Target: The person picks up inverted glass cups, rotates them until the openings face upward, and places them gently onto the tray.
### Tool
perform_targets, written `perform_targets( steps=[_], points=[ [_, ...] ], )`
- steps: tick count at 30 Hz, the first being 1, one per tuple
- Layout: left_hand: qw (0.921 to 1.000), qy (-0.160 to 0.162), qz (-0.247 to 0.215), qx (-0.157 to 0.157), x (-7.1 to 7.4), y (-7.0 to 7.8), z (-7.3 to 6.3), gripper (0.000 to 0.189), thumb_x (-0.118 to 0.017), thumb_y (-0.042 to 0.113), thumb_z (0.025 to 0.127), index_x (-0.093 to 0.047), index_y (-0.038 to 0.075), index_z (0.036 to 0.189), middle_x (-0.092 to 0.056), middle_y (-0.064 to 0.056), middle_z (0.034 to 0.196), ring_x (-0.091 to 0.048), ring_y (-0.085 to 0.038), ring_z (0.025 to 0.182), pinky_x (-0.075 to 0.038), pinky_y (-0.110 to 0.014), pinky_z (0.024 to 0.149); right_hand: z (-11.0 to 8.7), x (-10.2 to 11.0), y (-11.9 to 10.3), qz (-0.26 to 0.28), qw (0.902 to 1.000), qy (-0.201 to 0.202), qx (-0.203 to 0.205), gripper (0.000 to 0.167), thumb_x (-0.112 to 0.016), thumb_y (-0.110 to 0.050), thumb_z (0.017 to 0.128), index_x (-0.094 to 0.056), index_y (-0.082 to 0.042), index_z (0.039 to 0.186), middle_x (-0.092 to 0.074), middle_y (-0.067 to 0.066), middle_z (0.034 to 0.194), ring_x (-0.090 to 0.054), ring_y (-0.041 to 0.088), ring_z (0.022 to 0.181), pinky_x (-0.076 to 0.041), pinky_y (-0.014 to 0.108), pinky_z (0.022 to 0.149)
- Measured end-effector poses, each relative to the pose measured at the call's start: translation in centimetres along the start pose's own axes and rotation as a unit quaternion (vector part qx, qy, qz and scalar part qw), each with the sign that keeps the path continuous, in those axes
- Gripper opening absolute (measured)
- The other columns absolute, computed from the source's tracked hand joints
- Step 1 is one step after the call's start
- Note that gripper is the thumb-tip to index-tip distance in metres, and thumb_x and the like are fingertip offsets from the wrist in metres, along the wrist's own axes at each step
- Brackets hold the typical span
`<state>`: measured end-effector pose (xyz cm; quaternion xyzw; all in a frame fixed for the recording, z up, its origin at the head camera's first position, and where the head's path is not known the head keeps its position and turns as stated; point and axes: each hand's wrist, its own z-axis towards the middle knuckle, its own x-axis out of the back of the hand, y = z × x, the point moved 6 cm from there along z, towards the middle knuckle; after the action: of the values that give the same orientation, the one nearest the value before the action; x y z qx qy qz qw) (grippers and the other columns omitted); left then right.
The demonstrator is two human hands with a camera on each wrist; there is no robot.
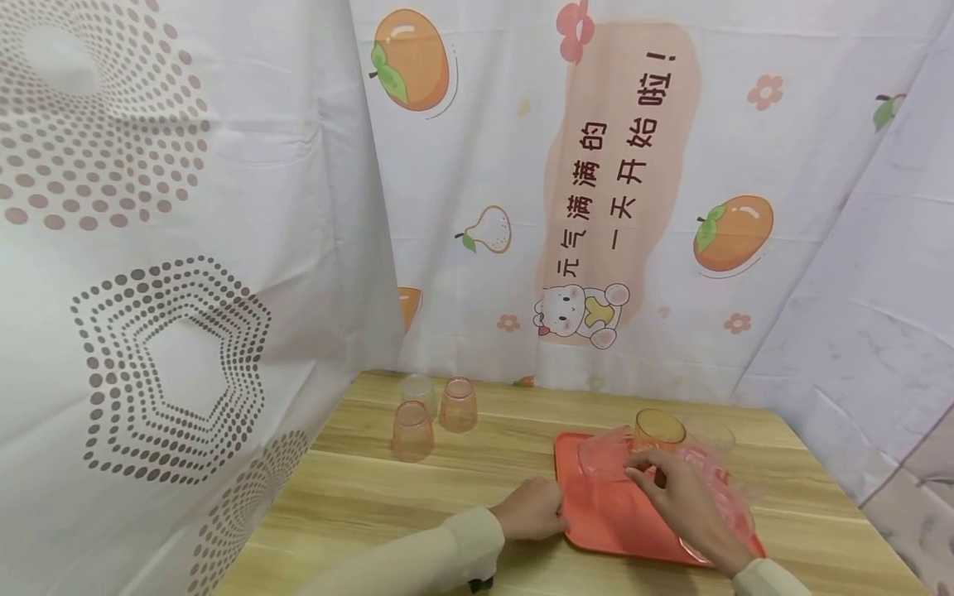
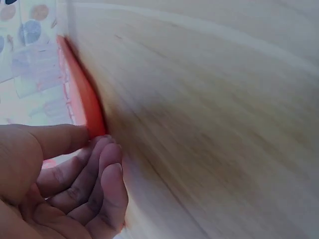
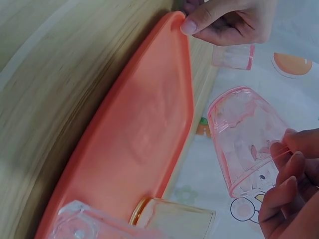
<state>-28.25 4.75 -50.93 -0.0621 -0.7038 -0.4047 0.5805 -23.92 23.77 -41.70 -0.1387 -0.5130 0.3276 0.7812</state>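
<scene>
My left hand grips the near left part of the red-orange tray. In the left wrist view, the thumb lies on the tray's rim and the curled fingers are below it. My right hand holds a see-through pink cup over the tray, pinching it between thumb and fingers. Beyond that hand stands an amber cup on the tray. More pink, see-through cups are on the tray's right side, partly hidden behind the right hand.
Towards the back left of the wooden table stand two pink cups and a clear cup, close together. A pale clear cup is beside the amber one. Printed curtains hang behind the table and along its sides.
</scene>
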Motion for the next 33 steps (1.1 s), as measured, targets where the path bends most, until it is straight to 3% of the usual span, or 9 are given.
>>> perform_targets(
  steps=[12, 18, 28, 33],
  points=[
    [0.9989, 0.001, 0.020, 0.042, 0.0, 0.6, 0.1, 0.045, -0.078, 0.016, 0.092, -0.050, 0.014, 0.057, -0.040, 0.009, 0.048, -0.035, -0.004, 0.040, -0.028, -0.018, 0.040, -0.1, 0.9, 0.2, -0.046, 0.9964, 0.024, 0.066, 0.015, -0.082, -0.003, 0.085, -0.076, -0.016, 0.091, -0.067, -0.013, 0.080, -0.043, 0.000, 0.058, -0.039, 0.023, 0.052],
    [0.9986, 0.012, 0.031, 0.042, 0.1, 0.9, -0.1, 0.043, -0.080, 0.016, 0.090, -0.051, 0.013, 0.058, -0.042, 0.007, 0.051, -0.036, -0.004, 0.042, -0.028, -0.018, 0.041, -0.4, 1.3, 0.1, -0.072, 0.9909, 0.025, 0.111, 0.019, -0.084, -0.001, 0.081, -0.074, -0.017, 0.087, -0.065, -0.015, 0.078, -0.043, -0.003, 0.060, -0.040, 0.022, 0.054],
    [0.9975, 0.016, 0.050, 0.047, 0.1, 1.1, -0.1, 0.041, -0.081, 0.016, 0.089, -0.053, 0.014, 0.060, -0.042, 0.007, 0.053, -0.035, -0.004, 0.043, -0.030, -0.019, 0.042, -0.3, 1.7, 0.8, -0.110, 0.9916, -0.005, 0.067, 0.017, -0.083, -0.006, 0.085, -0.074, -0.020, 0.088, -0.066, -0.016, 0.082, -0.044, -0.003, 0.062, -0.042, 0.023, 0.055],
    [0.9975, 0.020, 0.054, 0.042, -0.1, 1.0, 0.1, 0.042, -0.082, 0.016, 0.089, -0.052, 0.014, 0.059, -0.041, 0.007, 0.052, -0.034, -0.004, 0.043, -0.028, -0.018, 0.041, -0.6, 2.1, 0.6, -0.143, 0.9840, 0.020, 0.104, 0.022, -0.087, -0.006, 0.080, -0.073, -0.021, 0.085, -0.063, -0.019, 0.081, -0.048, -0.004, 0.066, -0.044, 0.023, 0.055]
  ],
)
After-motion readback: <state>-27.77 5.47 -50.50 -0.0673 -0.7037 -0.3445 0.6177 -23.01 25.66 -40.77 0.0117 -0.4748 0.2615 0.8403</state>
